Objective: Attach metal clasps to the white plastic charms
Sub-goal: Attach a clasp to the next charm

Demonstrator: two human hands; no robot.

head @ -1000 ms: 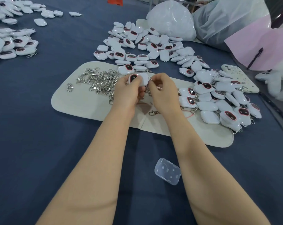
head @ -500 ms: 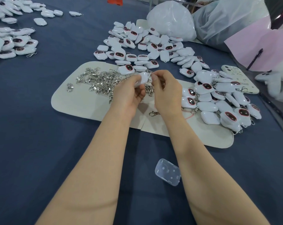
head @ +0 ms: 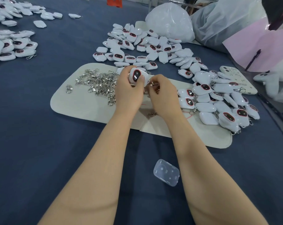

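Fingers (head: 125, 71) of our left hand (head: 129, 93) grip a white charm (head: 137, 75) (dark face up); our right hand (head: 163, 95) pinches a metal clasp (head: 153, 85).

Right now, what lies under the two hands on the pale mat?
A single loose clasp lies on the pale mat near the right hand. The clasp pile runs under the left hand; how far it continues is covered.

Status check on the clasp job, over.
Left hand grips white charm, dark face up. Right hand pinches metal clasp at its edge; attachment unclear. Clasp pile lies left, nothing blocking.
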